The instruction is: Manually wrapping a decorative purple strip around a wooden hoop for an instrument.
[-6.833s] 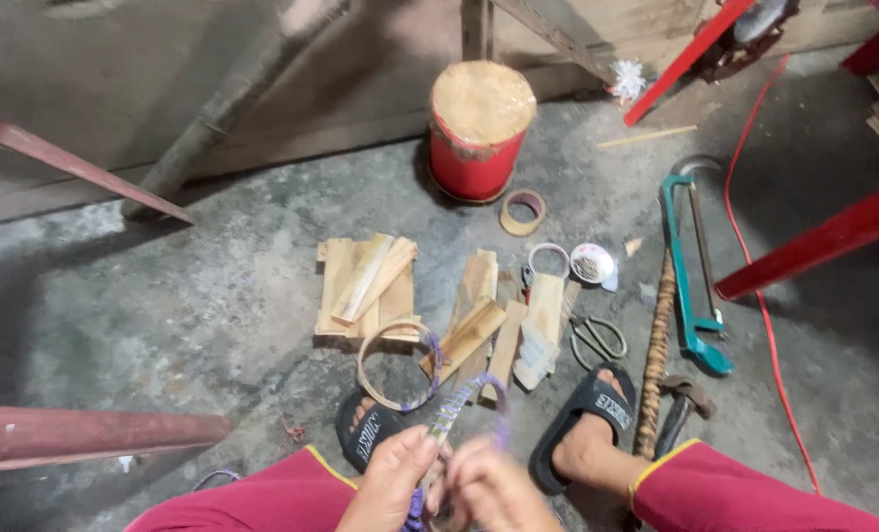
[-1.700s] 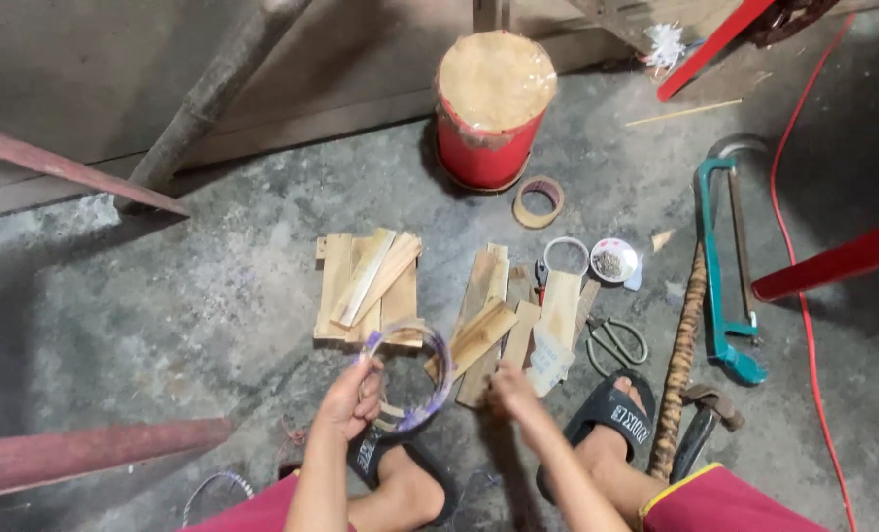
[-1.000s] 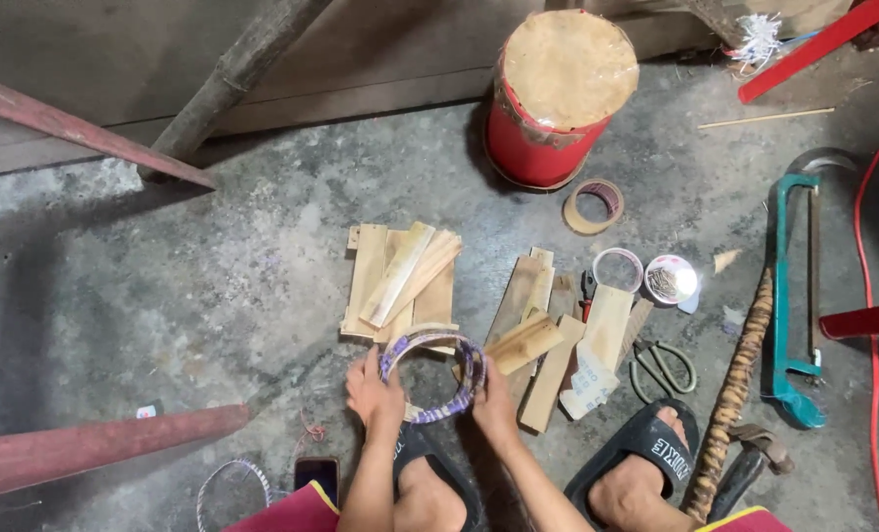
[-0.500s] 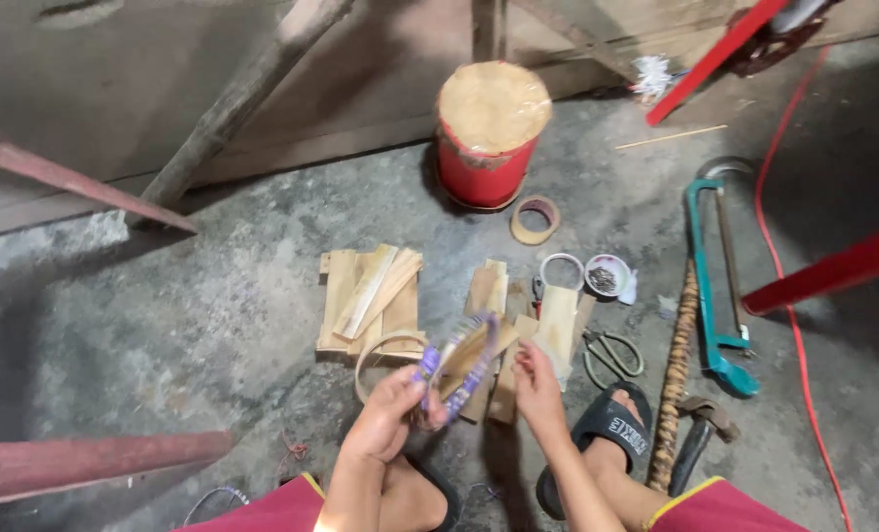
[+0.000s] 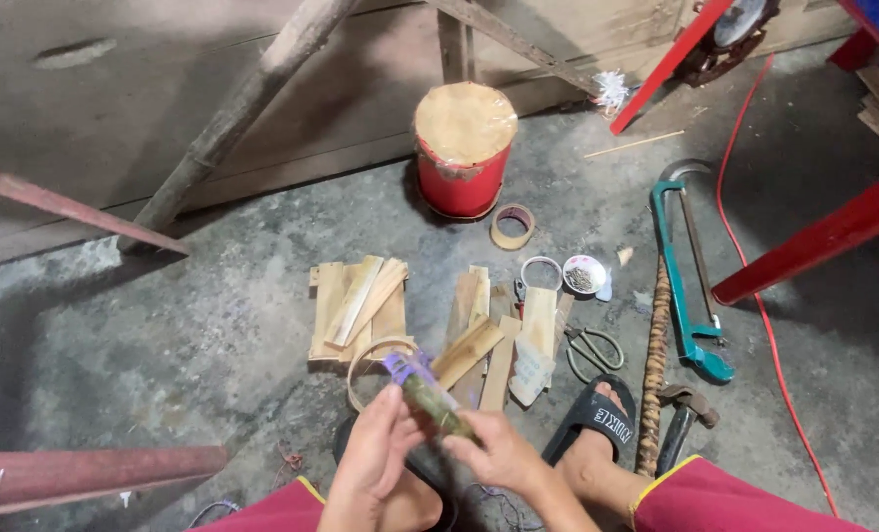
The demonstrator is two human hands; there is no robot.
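Observation:
My left hand (image 5: 373, 456) and my right hand (image 5: 500, 454) both grip a short greenish bamboo strip (image 5: 433, 402) with purple tape at its upper end (image 5: 401, 366). They hold it low in the head view, just above my knees. A thin bamboo ring (image 5: 363, 358) lies on the concrete floor right behind the strip. Two heaps of flat wooden slats lie beyond, one to the left (image 5: 356, 307) and one to the right (image 5: 486, 335).
A red bucket (image 5: 462, 148) with a tan cover stands farther off, a tape roll (image 5: 511, 227) beside it. To the right lie scissors (image 5: 593, 350), a teal hacksaw (image 5: 689, 271), a hammer (image 5: 678, 417), a mottled stick (image 5: 654, 355). Red metal bars (image 5: 822, 236) cross at right and left.
The purple-wrapped ring I held out over the slats is gone from my hands. My hands have drawn back toward my knees and now hold a straight taped strip.

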